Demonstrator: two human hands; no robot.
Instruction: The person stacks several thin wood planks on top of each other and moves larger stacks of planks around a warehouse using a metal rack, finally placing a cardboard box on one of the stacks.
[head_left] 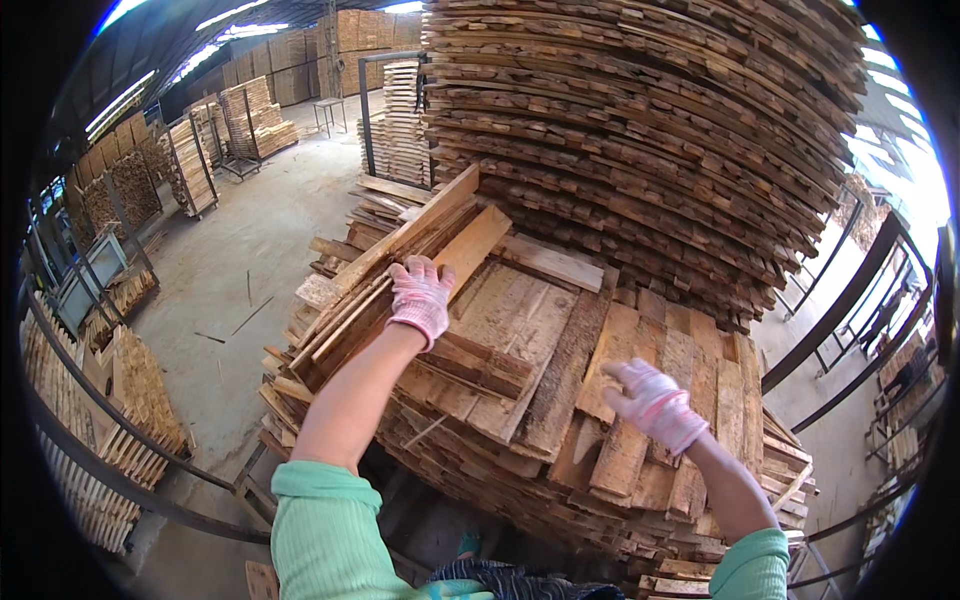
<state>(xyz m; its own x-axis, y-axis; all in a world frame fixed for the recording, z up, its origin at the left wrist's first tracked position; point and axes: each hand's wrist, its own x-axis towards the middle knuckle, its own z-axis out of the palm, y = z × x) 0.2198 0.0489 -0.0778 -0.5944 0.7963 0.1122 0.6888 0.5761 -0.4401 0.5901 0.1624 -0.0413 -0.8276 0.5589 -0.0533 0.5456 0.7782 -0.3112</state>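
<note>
My left hand (420, 300), in a white and pink work glove, is closed over the edge of a wooden board (474, 248) beside a row of boards (385, 260) leaning on edge at the left of the stack. My right hand (655, 405), gloved alike, is over the right part of the stack with fingers apart and nothing held. Beneath it lie several flat, rough-edged planks (625, 455) side by side. Between my hands, a short thick wood piece (475, 365) rests on wider boards (530, 305).
A tall stack of rough planks (640, 130) rises just behind the work pile. Dark metal frames (850, 300) curve along the right. Further wood stacks (250, 115) stand across the concrete floor (255, 235) at far left, with more boards (130, 400) at near left.
</note>
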